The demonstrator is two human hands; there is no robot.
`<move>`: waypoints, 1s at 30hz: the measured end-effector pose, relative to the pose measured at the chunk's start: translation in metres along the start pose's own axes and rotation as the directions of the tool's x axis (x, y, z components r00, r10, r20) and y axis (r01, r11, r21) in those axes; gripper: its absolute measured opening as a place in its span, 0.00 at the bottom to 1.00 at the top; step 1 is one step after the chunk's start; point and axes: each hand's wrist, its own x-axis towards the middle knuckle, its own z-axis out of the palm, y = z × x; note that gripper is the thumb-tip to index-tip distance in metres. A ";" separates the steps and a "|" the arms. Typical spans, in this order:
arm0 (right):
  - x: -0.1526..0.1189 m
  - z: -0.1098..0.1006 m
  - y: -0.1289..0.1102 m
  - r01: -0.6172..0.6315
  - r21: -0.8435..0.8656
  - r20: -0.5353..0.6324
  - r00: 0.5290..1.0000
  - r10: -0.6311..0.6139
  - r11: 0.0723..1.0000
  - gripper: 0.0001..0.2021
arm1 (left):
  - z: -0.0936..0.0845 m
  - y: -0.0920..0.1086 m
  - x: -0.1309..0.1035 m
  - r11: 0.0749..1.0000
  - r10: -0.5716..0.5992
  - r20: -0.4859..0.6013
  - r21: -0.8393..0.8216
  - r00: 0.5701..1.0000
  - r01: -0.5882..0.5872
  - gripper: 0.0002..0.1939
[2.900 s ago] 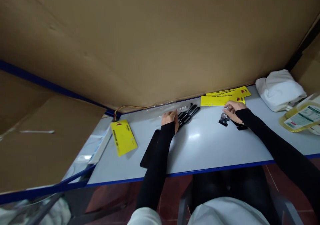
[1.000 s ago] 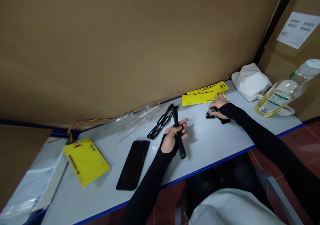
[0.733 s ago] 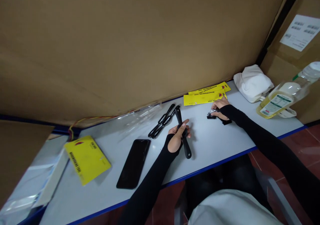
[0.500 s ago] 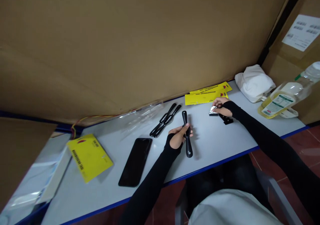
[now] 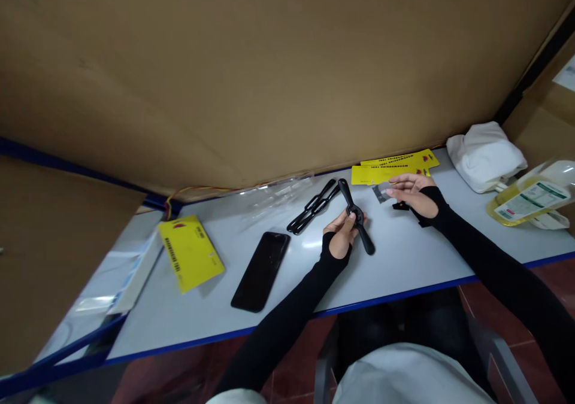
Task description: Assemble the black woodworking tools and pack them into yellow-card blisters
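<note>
My left hand (image 5: 344, 234) is closed around the middle of a black spokeshave body (image 5: 368, 242), held at a slant above the table with a handle sticking out at each end. To the right, my right hand (image 5: 415, 193) pinches a flat grey metal blade (image 5: 381, 193) between thumb and fingers. Small black parts (image 5: 401, 206) lie on the table just under that hand, partly hidden by it. Two more black spokeshave bodies (image 5: 309, 212) rest side by side, left of the held one.
A black phone (image 5: 260, 272) lies near the front. Yellow cards (image 5: 381, 174) lie at the back, and another yellow card (image 5: 192, 253) is at left. Clear plastic wrappers (image 5: 274, 196) lie along the wall. At right are a white cloth bundle (image 5: 485, 152) and a bottle of yellow liquid (image 5: 530, 197).
The spokeshave body in my left hand has turned, its top end tilting left. My right hand has tipped the blade so it looks darker. The camera view has shifted.
</note>
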 end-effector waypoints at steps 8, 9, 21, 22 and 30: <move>-0.029 0.052 0.013 0.021 -0.079 -0.017 1.000 -0.022 0.997 0.22 | 0.021 -0.010 -0.007 0.998 0.066 -0.002 0.007 0.998 -0.066 0.24; -0.030 0.053 0.015 0.042 -0.107 -0.008 0.999 -0.043 0.993 0.20 | 0.021 -0.009 -0.008 0.998 0.056 -0.013 0.004 0.998 -0.056 0.24; -0.043 0.058 0.017 0.051 -0.048 0.076 0.996 -0.048 0.998 0.20 | 0.025 0.000 -0.006 0.998 0.039 -0.125 -0.046 0.991 -0.045 0.25; -0.042 0.059 0.019 0.034 -0.007 0.068 0.997 -0.034 0.999 0.20 | 0.026 0.001 -0.007 0.998 0.041 -0.126 -0.039 0.991 -0.046 0.25; -0.047 0.061 0.023 0.026 0.121 0.010 1.000 -0.027 0.992 0.20 | 0.037 0.016 -0.016 0.987 0.129 -0.165 0.120 0.978 -0.110 0.26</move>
